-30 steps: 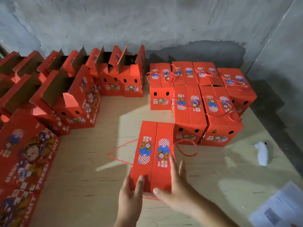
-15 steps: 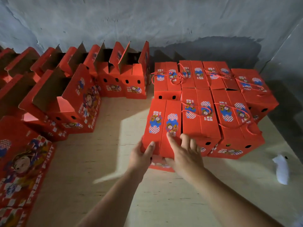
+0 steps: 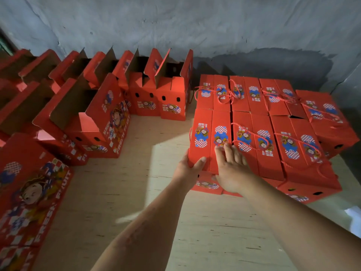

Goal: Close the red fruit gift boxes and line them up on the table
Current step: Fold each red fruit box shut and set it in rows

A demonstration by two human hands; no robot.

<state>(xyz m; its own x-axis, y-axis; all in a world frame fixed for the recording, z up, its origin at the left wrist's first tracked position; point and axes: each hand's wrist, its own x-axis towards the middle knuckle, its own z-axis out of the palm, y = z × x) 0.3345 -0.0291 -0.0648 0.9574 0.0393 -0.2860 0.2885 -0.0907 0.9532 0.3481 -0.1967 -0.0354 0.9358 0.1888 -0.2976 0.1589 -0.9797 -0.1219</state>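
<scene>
Rough grey plaster wall (image 3: 195, 26) backs a pale wood-grain counter (image 3: 117, 192). Rectangular red corrugated-cardboard gift boxes carry glossy cartoon prints. Closed boxes (image 3: 273, 118) with twisted red cord handles (image 3: 252, 133) stand packed in 2 rows at 1 o'clock; open boxes (image 3: 160, 94), brown inner flaps upright, line the wall from 9 to 12 o'clock. The closed box in hand (image 3: 211, 139) touches the near row's left end. Left hand (image 3: 188, 167) grips its near-left corner, thumb on top. Right hand (image 3: 232, 169) lies flat on the lid, fingers (image 3: 228, 151) spread, gripping nothing.
</scene>
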